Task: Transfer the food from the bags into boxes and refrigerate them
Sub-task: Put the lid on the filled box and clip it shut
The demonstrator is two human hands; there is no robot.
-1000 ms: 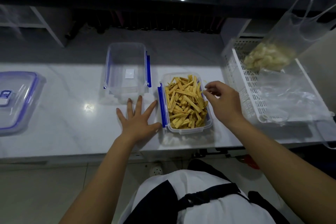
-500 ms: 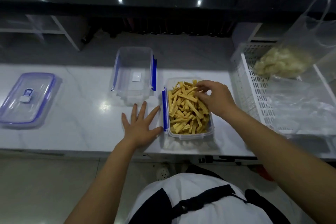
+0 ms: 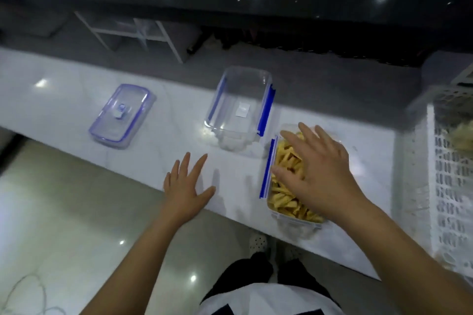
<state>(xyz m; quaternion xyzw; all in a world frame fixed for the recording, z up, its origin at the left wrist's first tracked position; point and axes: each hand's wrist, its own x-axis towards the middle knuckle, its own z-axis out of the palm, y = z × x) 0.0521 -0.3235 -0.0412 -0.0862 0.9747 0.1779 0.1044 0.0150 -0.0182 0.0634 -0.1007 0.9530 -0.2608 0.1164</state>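
Right hand (image 3: 325, 174) flat with straight fingers on yellow sticks (image 3: 284, 161) in box (image 3: 294, 220), left hand (image 3: 185, 186) flat and loose on counter (image 3: 76, 110) at 9 o'clock, empty box (image 3: 240, 110) at 11 o'clock with a small white label too blurry to read

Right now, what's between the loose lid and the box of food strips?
In the head view, the empty clear box stands between the lid and the filled box. The left hand lies flat on the counter, nearer the edge.
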